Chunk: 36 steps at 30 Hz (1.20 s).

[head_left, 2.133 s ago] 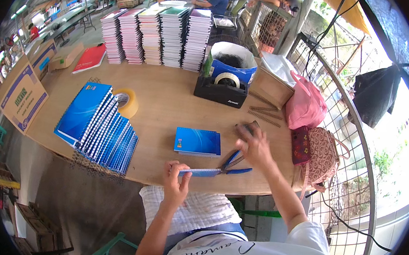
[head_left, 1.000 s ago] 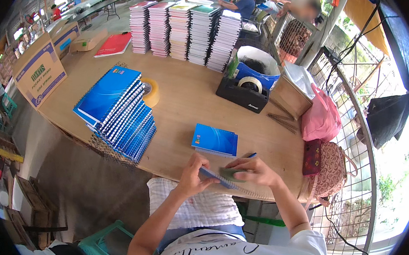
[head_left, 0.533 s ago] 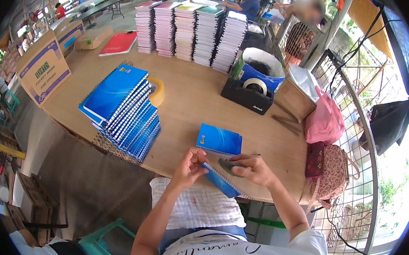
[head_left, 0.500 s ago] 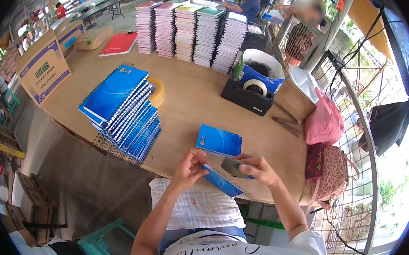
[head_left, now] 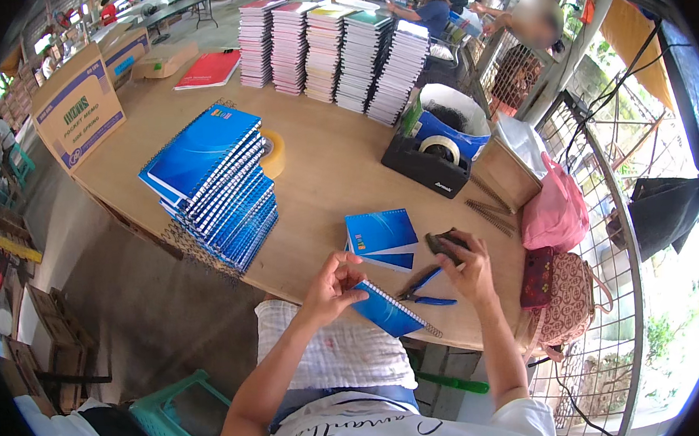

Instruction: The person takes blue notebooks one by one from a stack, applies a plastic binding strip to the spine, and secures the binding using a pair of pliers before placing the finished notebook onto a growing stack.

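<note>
My left hand (head_left: pixel 334 290) pinches one end of a small blue spiral notebook (head_left: pixel 388 311), held tilted at the table's front edge. From the notebook's lower right end a wire coil (head_left: pixel 433 330) sticks out past the cover. In my right hand (head_left: pixel 468 265) is a small dark, greenish block (head_left: pixel 445 246), its exact kind unclear, held just over the table. Between my hands lie blue-handled pliers (head_left: pixel 432 300), their jaws partly behind the notebook. Beyond them two blue notebooks (head_left: pixel 381 230) overlap on the tabletop.
A tall stack of blue spiral notebooks (head_left: pixel 203 159) stands left, beside a tape roll (head_left: pixel 274 154). Farther back are several notebook stacks (head_left: pixel 330 53) and a cardboard box (head_left: pixel 79 111). To the right sit a black tape dispenser (head_left: pixel 423 168), loose coils (head_left: pixel 491 216), a pink bag (head_left: pixel 555 208) and a purse (head_left: pixel 566 284).
My right hand has moved right and away from the held notebook with the dark block. The pliers and the second notebook on the table now show. My left hand keeps its pinch.
</note>
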Each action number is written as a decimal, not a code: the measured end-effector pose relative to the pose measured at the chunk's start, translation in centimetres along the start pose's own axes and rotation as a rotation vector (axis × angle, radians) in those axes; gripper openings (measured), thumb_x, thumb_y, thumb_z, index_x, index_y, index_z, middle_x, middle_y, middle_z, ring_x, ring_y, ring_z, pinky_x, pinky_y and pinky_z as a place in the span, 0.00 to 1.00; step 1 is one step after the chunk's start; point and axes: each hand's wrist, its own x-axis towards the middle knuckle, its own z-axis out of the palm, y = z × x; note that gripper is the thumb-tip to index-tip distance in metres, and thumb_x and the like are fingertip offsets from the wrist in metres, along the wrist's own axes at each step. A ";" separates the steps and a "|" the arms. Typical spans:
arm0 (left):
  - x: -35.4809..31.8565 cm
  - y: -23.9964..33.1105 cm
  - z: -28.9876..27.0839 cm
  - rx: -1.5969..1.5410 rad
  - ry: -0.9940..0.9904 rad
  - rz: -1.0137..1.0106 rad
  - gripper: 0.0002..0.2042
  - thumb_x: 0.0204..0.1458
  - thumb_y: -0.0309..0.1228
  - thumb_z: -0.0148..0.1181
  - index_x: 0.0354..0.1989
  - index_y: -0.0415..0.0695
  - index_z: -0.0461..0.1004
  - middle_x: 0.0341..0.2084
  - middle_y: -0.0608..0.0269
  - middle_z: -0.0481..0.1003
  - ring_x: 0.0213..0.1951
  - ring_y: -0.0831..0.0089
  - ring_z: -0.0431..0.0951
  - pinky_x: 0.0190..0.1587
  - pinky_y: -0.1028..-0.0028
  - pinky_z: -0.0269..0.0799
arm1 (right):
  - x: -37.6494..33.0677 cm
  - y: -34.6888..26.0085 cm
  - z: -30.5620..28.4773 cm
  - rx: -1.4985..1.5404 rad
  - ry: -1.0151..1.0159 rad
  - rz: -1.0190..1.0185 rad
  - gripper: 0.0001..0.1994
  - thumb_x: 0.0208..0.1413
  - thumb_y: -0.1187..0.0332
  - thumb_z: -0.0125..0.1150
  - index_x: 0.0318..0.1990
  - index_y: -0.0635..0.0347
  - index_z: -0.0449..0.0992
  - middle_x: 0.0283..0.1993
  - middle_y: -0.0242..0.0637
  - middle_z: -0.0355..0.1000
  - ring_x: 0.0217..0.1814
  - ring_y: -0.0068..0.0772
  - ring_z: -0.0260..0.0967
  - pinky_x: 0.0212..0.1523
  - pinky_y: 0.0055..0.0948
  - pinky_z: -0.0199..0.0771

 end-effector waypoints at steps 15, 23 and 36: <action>0.0 3.7 2.4 0.210 0.075 -0.038 0.32 0.47 0.21 0.64 0.63 0.50 0.62 0.35 0.64 0.76 0.39 0.78 0.75 0.45 0.75 0.70 | -7.8 1.6 2.2 0.058 -0.090 0.030 0.24 0.44 0.64 0.68 0.51 0.56 0.73 0.47 0.39 0.70 0.54 0.48 0.66 0.58 0.52 0.60; 0.0 6.4 3.8 0.320 0.034 -0.103 0.35 0.46 0.21 0.64 0.65 0.52 0.59 0.34 0.62 0.77 0.37 0.79 0.75 0.40 0.78 0.68 | 1.5 -7.4 -5.9 -0.298 0.059 -0.643 0.24 0.37 0.61 0.70 0.47 0.50 0.78 0.46 0.27 0.70 0.51 0.29 0.66 0.63 0.52 0.55; -0.5 6.3 5.4 0.508 0.111 0.145 0.28 0.50 0.22 0.61 0.61 0.52 0.64 0.36 0.61 0.77 0.37 0.71 0.78 0.42 0.72 0.74 | 1.9 -9.3 -6.4 0.245 -0.469 -0.131 0.14 0.49 0.66 0.65 0.44 0.61 0.79 0.36 0.40 0.75 0.39 0.42 0.74 0.39 0.37 0.74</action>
